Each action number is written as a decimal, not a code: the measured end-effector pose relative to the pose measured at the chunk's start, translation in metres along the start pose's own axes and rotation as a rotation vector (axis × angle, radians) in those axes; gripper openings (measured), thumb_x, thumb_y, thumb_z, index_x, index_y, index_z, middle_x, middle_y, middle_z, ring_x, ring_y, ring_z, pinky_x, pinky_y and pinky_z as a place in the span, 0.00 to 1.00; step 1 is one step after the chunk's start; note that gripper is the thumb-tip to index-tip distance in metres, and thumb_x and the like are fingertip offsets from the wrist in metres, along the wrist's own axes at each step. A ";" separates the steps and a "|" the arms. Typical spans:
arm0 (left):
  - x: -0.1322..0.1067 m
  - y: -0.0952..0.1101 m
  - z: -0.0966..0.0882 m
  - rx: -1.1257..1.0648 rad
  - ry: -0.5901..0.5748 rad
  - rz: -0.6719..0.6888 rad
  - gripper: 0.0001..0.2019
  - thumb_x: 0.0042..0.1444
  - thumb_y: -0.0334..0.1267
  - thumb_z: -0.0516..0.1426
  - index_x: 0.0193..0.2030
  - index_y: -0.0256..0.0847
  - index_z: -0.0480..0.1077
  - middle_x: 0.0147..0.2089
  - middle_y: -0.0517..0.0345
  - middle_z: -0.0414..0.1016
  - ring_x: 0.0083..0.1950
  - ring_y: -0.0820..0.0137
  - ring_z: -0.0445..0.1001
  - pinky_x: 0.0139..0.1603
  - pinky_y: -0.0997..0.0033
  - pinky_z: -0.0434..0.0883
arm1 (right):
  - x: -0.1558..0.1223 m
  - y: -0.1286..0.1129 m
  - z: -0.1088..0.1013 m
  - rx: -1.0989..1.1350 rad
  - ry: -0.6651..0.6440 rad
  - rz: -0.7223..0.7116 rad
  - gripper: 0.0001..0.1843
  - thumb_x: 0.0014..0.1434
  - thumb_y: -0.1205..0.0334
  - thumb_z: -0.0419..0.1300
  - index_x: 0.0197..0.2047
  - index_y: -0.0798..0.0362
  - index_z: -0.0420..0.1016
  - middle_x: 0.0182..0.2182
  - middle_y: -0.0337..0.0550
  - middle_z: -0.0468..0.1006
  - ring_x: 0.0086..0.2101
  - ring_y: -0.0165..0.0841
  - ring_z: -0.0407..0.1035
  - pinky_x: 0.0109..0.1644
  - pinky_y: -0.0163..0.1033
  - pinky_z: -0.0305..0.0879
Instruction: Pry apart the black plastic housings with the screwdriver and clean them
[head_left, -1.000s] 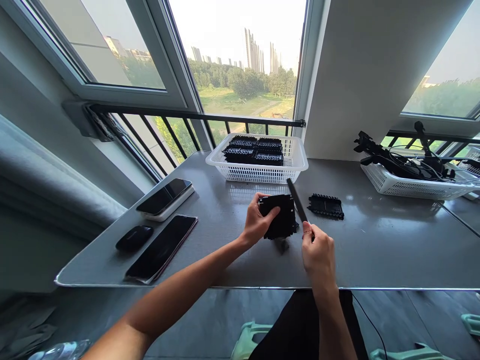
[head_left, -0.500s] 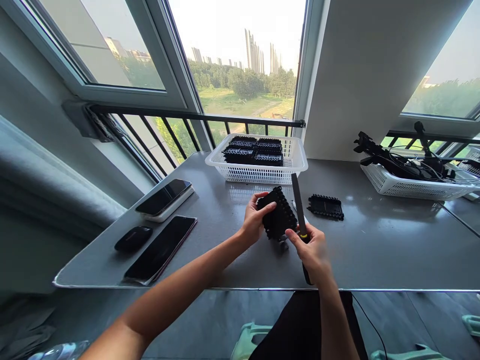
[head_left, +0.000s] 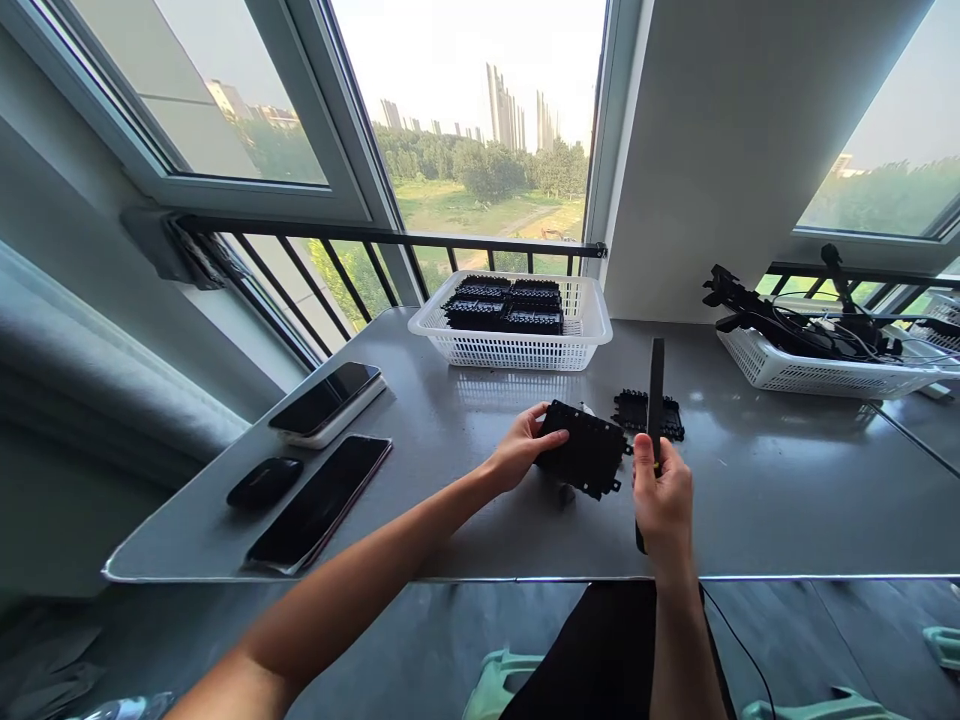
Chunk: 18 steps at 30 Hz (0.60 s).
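Note:
My left hand (head_left: 524, 448) grips a black plastic plate (head_left: 583, 450) by its left edge, thumb on the flat face. The plate is tilted above the table, with small tabs along its edges. In my right hand (head_left: 664, 492) is a flat file (head_left: 656, 395), held upright by its black handle with a yellow band. The file stands just right of the plate, apart from it. Behind the file lies a second black plastic piece (head_left: 627, 412) with toothed edges, partly hidden. Small dark bits (head_left: 565, 496) lie on the table under the plate.
A white basket (head_left: 517, 352) with several black plastic pieces stands by the window. Another white basket (head_left: 832, 374) at right holds black gear and cables. Two phones (head_left: 321, 500), one on a white box (head_left: 337, 412), and a black case (head_left: 265, 482) lie at left on the grey table (head_left: 787, 500).
My left hand has turned the plate so its flat face shows more fully, shifting it slightly right. My right hand has moved the file to the right, away from the plate, and more upright.

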<state>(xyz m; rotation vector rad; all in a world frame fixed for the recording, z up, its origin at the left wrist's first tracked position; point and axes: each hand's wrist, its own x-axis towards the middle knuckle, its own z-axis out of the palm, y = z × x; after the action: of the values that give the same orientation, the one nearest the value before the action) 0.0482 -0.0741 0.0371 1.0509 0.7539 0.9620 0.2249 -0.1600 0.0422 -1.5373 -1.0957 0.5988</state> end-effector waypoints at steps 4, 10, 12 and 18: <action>0.000 -0.001 0.000 0.005 0.061 0.029 0.24 0.39 0.42 0.69 0.38 0.40 0.62 0.31 0.62 0.75 0.30 0.71 0.74 0.32 0.72 0.71 | -0.004 -0.007 -0.014 -0.086 0.001 -0.061 0.25 0.66 0.41 0.41 0.29 0.51 0.61 0.21 0.35 0.64 0.20 0.28 0.57 0.23 0.33 0.53; 0.001 -0.001 0.000 0.111 0.126 0.113 0.21 0.42 0.42 0.67 0.38 0.41 0.61 0.31 0.64 0.72 0.32 0.73 0.72 0.35 0.73 0.70 | -0.010 -0.019 -0.023 -0.339 -0.144 -0.102 0.26 0.67 0.42 0.41 0.25 0.50 0.60 0.18 0.35 0.60 0.21 0.29 0.54 0.24 0.34 0.48; 0.001 -0.001 0.000 0.128 0.126 0.132 0.21 0.43 0.42 0.66 0.38 0.41 0.61 0.33 0.63 0.73 0.34 0.72 0.73 0.37 0.72 0.70 | -0.009 -0.018 -0.020 -0.392 -0.117 -0.110 0.27 0.65 0.39 0.44 0.23 0.50 0.60 0.18 0.35 0.62 0.20 0.29 0.55 0.24 0.35 0.48; 0.000 -0.002 0.003 0.154 0.109 0.168 0.19 0.45 0.41 0.66 0.37 0.41 0.60 0.29 0.66 0.70 0.31 0.73 0.70 0.34 0.73 0.68 | -0.007 -0.014 -0.005 -0.487 -0.063 -0.131 0.25 0.59 0.35 0.51 0.26 0.49 0.62 0.19 0.38 0.69 0.21 0.33 0.62 0.27 0.36 0.50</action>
<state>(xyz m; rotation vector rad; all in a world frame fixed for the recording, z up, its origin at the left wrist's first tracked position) 0.0511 -0.0759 0.0362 1.2177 0.8501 1.1257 0.2210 -0.1689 0.0552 -1.8482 -1.4524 0.3017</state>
